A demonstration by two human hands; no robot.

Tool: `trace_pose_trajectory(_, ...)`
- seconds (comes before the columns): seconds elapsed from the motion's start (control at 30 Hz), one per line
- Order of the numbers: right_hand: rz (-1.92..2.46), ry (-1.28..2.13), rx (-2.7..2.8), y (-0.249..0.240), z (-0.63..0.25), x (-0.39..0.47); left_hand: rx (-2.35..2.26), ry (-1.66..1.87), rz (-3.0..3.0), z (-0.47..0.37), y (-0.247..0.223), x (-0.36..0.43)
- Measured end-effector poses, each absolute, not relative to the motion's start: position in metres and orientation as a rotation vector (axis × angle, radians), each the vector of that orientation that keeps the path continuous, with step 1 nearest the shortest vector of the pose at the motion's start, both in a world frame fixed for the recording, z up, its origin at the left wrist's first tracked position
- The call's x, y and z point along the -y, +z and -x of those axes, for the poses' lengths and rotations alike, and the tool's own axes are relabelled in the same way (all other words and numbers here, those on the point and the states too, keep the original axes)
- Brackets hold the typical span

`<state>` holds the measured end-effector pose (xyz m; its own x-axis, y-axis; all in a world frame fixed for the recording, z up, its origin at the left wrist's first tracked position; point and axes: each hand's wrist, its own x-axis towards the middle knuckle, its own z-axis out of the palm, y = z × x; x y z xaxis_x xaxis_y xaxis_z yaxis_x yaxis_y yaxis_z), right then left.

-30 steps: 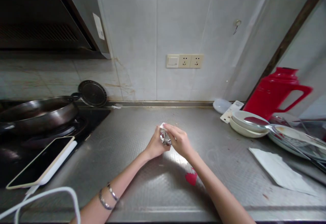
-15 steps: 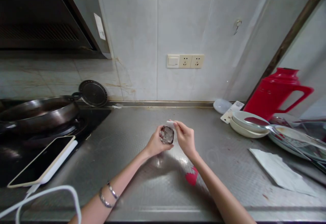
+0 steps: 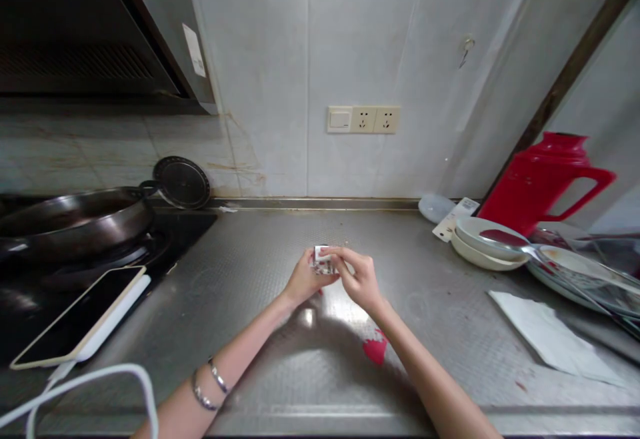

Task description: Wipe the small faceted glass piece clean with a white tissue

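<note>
Currently, the white piece (image 3: pixel 321 253), at the right edge of the clear container (image 3: pixel 324 268) half a second ago, covers part of its mouth, placing work at the opening. Left hand (image 3: pixel 303 280) grips the clear container above the surface (image 3: pixel 245 266); right hand (image 3: pixel 358 280) pinches the white piece. Contents: undetermined. Pan (image 3: pixel 120 222): contents unclear.

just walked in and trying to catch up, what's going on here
A person at a grey metal counter holds a small shiny, see-through cup, apparently glass, in the left hand. The right hand pinches a small flat white piece at the cup's top; its material is unclear. The cup is held above the counter. A flat red scrap lies near the right forearm, with a folded white paper sheet farther right.
</note>
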<state>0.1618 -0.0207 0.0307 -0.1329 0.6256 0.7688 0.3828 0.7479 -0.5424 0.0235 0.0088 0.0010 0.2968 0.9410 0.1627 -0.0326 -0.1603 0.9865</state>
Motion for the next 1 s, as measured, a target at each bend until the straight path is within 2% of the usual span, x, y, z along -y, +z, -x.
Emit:
trace_pose_trajectory(0.17,1.020,0.320,1.491,0.032,-0.165,0.012,-0.894,1.132,-1.522,-0.024,0.002,-0.006)
trace_pose_trajectory(0.53,0.808,0.138,1.757,0.028,-0.160,0.019,-0.882,1.083,-1.349,-0.033,0.006,0.004)
trace_pose_trajectory(0.77,0.815,0.214,1.689,0.038,-0.164,0.029,-0.861,1.019,-1.267,-0.030,0.012,0.007)
trace_pose_trajectory(1.0,0.984,0.206,1.409,0.033,-0.162,0.017,-0.975,1.116,-1.305,-0.022,0.020,0.002)
